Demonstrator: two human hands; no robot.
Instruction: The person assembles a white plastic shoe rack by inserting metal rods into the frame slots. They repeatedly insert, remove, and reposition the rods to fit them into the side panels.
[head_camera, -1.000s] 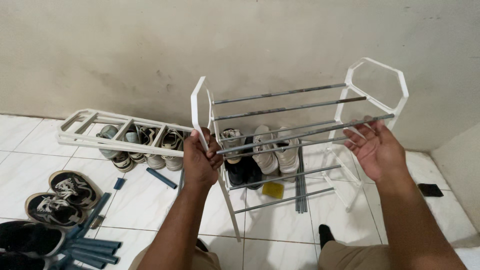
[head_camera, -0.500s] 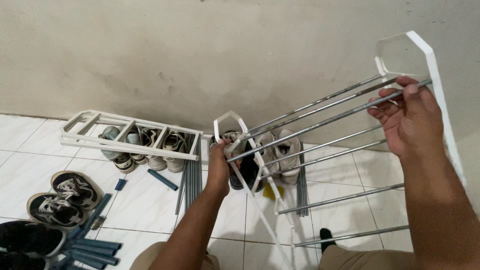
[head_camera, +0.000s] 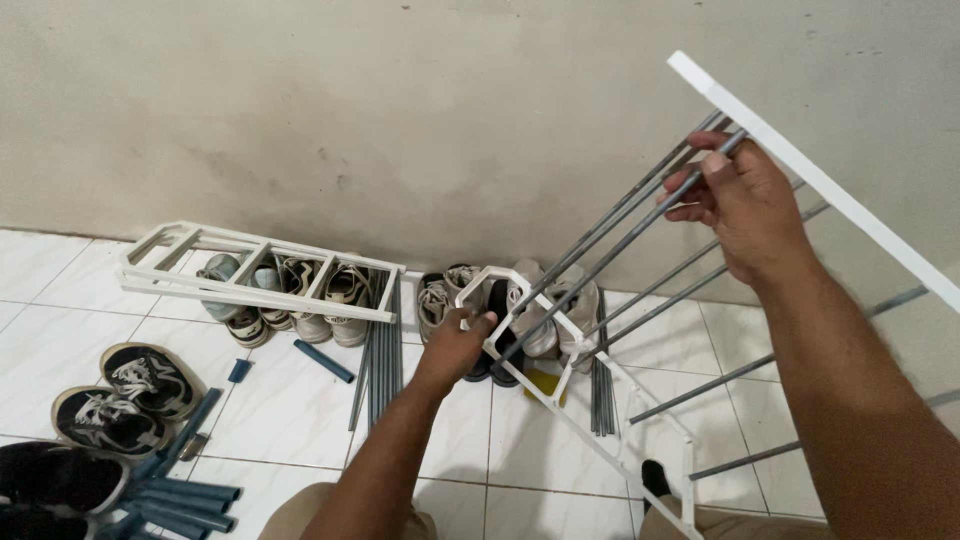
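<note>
A shoe rack with white side frames and grey metal rods is tipped steeply, its left end low and its right end high. My left hand grips the top of the lower white side frame near the floor. My right hand is closed around the upper grey rods just below the raised white side frame. Several pale shoes sit on the floor behind the rack by the wall.
A loose white ladder-like frame lies on shoes at the left. Grey rods lie on the white tiles, with blue tubes and dark sneakers at lower left. A plain wall stands behind.
The rack has gone from level to steeply tilted: my right hand lifted its end up and rightward, while my left hand lowered its end toward the floor.
</note>
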